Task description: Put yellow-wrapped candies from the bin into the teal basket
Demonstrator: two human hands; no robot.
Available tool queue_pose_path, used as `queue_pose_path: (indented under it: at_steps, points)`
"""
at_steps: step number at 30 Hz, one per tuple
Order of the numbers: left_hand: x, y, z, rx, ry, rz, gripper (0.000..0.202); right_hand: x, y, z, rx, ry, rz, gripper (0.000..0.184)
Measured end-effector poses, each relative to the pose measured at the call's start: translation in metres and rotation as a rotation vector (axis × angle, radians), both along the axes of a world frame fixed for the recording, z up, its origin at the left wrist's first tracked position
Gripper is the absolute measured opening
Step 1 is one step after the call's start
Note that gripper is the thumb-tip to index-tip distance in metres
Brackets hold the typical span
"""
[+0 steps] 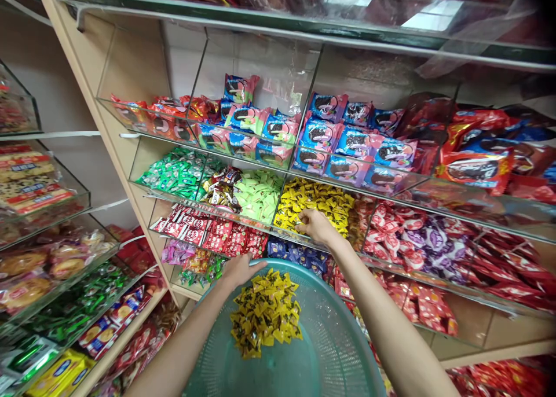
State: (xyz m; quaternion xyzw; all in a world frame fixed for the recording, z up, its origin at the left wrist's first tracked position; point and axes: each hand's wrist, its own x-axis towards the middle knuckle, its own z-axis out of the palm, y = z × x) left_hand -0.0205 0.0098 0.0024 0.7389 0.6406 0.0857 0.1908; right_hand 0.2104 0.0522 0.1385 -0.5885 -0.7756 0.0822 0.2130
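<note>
Yellow-and-black wrapped candies [336, 203] fill a clear-walled shelf compartment [279, 202] and lie heaped in a round green plastic basket [317, 356]. Left hand [241, 271] is clamped on the basket rim. Right hand [316, 226] touches the compartment's candies, fingers curled; whether it grips one cannot be determined. Pale-green wrapped candies [260, 195] adjoin left; blue-and-pink cookie packets [356, 145] sit above. A light wooden upright [139, 217] borders the shelving.

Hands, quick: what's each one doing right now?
Left hand: closed, holding the green basin's rim.
Right hand: partly curled at the yellow candies; can't tell if it's holding any.
</note>
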Motion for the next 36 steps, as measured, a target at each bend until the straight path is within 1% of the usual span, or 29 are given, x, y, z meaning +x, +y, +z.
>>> queue_pose_path:
  at_steps: [3, 6, 9, 10, 12, 14, 17, 20, 22, 25, 27, 29, 36]
  points:
    - [0.0, 0.0, 0.002, -0.008, -0.002, 0.002, 0.077, 0.0, -0.004, 0.003, 0.027, 0.001, 0.008, 0.01]
    - [0.0, 0.0, 0.003, -0.01, 0.002, 0.006, 0.076, -0.002, -0.017, 0.009, 0.18, 0.04, 0.044, 0.012]
    - [0.0, 0.0, 0.002, -0.004, 0.005, 0.007, 0.076, -0.009, -0.042, 0.017, 0.35, 0.141, 0.079, 0.015]
    - [0.0, 0.0, 0.001, -0.001, 0.005, 0.006, 0.076, -0.012, -0.053, 0.018, 0.382, 0.18, 0.084, 0.016]
    - [0.0, 0.001, 0.0, 0.003, 0.005, 0.003, 0.075, -0.018, -0.075, 0.016, 0.389, 0.24, 0.107, 0.018]
    - [0.0, 0.001, -0.001, 0.006, 0.01, 0.004, 0.075, -0.024, -0.093, 0.006, 0.331, 0.288, 0.135, 0.019]
    - [0.001, 0.0, -0.001, 0.012, 0.016, 0.005, 0.076, -0.027, -0.106, -0.024, 0.185, 0.326, 0.143, 0.018]
    - [0.001, 0.0, 0.0, 0.022, 0.012, -0.002, 0.074, -0.025, -0.107, -0.062, 0.022, 0.3, 0.132, 0.014]
    - [0.001, -0.001, 0.001, 0.027, 0.014, -0.002, 0.074, -0.024, -0.106, -0.085, -0.058, 0.263, 0.108, 0.015]
    - [0.001, -0.001, 0.002, 0.025, 0.018, 0.0, 0.074, -0.024, -0.106, -0.111, -0.136, 0.207, 0.065, 0.019]
    - [0.001, -0.002, 0.003, 0.024, 0.019, 0.003, 0.074, -0.025, -0.108, -0.122, -0.168, 0.17, 0.043, 0.023]
    - [0.002, -0.002, 0.004, 0.024, 0.023, 0.006, 0.074, -0.027, -0.11, -0.127, -0.186, 0.143, 0.02, 0.026]
    - [0.001, -0.001, 0.001, 0.03, 0.031, 0.0, 0.076, -0.034, -0.112, -0.13, -0.257, 0.059, -0.035, 0.025]
